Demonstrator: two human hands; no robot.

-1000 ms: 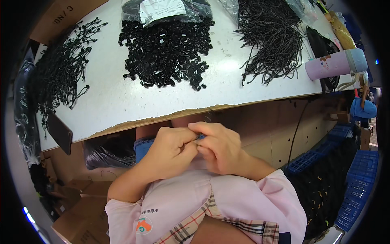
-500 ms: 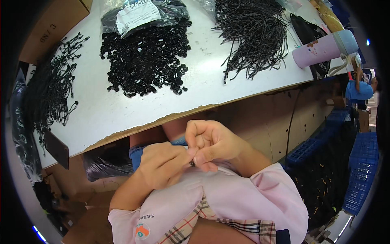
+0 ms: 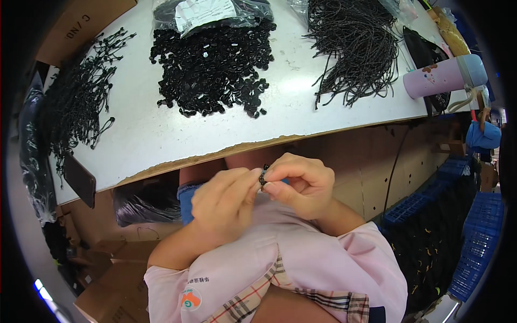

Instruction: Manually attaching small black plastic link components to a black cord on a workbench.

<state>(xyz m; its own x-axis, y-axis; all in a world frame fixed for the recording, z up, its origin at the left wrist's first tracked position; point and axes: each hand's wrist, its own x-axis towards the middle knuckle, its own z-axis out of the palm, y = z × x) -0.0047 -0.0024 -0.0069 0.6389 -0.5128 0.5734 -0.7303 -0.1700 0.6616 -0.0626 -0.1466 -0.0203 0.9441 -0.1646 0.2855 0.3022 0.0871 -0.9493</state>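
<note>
In front of my chest, just below the table edge, both hands meet fingertip to fingertip. My left hand [image 3: 223,202] pinches one side of a short black cord piece [image 3: 263,177] with a dark end. My right hand [image 3: 304,183] grips its other side between thumb and forefinger. Much of the piece is covered by the fingers, so its full shape is hidden. Beyond the hands, a pile of small shiny black plastic pieces [image 3: 215,70] lies on the white table [image 3: 285,116]. To its right is a bundle of loose black cords [image 3: 355,48].
Looped black cords with small ends [image 3: 81,102] lie at the left, near a phone [image 3: 79,180] at the table edge. A purple bottle [image 3: 436,76] lies at the right. A cardboard box [image 3: 81,24] stands far left; blue crates [image 3: 476,247] are on the right.
Both hands have risen slightly toward the table edge. My right fingers have closed in to a pinch, and more of the black cord piece shows. The view has shifted a little.
</note>
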